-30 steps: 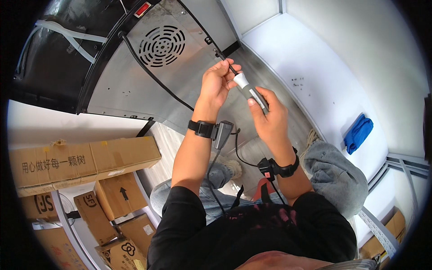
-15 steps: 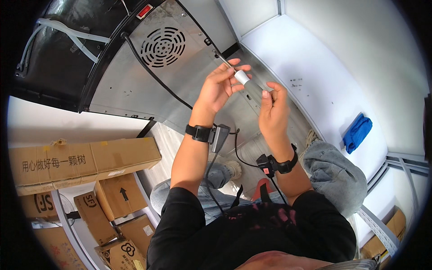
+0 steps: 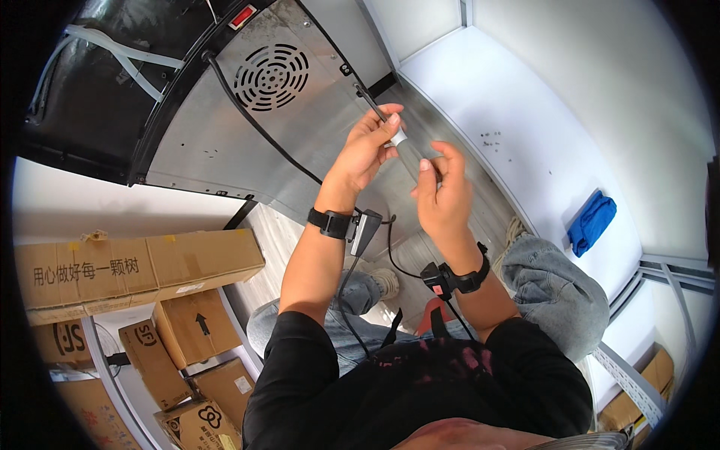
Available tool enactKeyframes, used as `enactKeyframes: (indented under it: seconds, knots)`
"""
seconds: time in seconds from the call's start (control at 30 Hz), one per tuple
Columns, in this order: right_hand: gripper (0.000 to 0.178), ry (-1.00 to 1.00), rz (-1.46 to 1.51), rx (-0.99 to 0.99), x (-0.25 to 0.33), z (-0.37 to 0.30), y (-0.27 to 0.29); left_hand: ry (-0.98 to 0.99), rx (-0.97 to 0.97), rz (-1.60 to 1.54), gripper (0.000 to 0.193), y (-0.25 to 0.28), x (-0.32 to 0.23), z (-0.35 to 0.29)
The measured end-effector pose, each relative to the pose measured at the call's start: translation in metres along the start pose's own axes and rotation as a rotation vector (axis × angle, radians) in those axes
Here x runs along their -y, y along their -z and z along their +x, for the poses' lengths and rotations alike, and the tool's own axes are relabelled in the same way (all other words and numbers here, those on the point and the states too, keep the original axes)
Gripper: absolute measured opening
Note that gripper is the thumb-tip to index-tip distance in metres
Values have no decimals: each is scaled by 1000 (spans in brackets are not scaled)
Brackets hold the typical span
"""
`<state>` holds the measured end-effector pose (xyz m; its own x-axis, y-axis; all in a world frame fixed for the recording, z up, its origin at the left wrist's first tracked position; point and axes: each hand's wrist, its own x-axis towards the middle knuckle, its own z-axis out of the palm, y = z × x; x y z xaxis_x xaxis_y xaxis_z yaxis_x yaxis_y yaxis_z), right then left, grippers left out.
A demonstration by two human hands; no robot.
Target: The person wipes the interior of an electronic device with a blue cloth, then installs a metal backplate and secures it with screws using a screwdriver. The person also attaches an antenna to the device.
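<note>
A screwdriver point(image 3: 409, 156) with a long metal shaft, white collar and grey handle slants up to the edge of a grey metal panel point(image 3: 202, 142). Its tip meets the panel's right edge near a small hole; whether a screw sits there is too small to tell. My left hand point(image 3: 364, 150) is closed around the shaft and collar, thumb on top. At the handle's lower end, my right hand point(image 3: 444, 191) holds it loosely between thumb and lower fingers, with the index finger raised. The panel has a round slotted vent point(image 3: 271, 77) and belongs to a black-framed machine.
A black cable point(image 3: 262, 131) runs from the machine down behind my left wrist. A red switch point(image 3: 242, 16) and pale tubes point(image 3: 124, 54) are at upper left. Cardboard boxes point(image 3: 202, 259) fill shelves at left. A blue cloth point(image 3: 592, 223) lies on the white surface point(image 3: 525, 112) at right.
My left thumb and fingers have closed in on the screwdriver's collar. My right hand has shifted slightly left and down along the handle. The screwdriver's tip stays at the panel edge.
</note>
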<state>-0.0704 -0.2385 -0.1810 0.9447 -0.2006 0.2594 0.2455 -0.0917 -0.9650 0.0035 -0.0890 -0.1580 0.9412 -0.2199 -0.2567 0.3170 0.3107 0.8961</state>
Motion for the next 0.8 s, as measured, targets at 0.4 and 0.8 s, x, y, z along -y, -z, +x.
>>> enactKeyframes:
  seconds: [0.4, 0.8]
  knots:
    - [47, 42, 79, 152, 6, 4, 8, -56, -12, 65, 40, 9, 1, 1]
    - [37, -206, -24, 252, -3, 14, 13, -116, 60, 0, 39, 5, 6, -3]
